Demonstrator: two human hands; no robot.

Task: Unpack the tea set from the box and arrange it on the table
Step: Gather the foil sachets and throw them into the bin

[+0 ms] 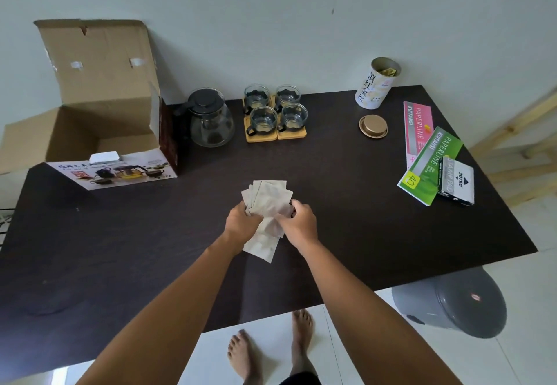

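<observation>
Over the middle of the dark table (120, 249), my left hand (242, 222) and my right hand (298, 220) together hold a fanned bundle of pale paper sheets (266, 201). The open cardboard tea-set box (99, 131) stands at the back left, its lid flap upright. Right of the box sits a glass teapot (211, 119) with a black lid. Beside the teapot, several glass cups (275, 110) rest on wooden coasters (262, 137) in a square group.
An open tea canister (376, 88) stands at the back right with its gold lid (373, 125) lying in front. Receipt books (428, 161) and a stamp pad box (456, 181) lie near the right edge. A grey bin (452, 303) is on the floor.
</observation>
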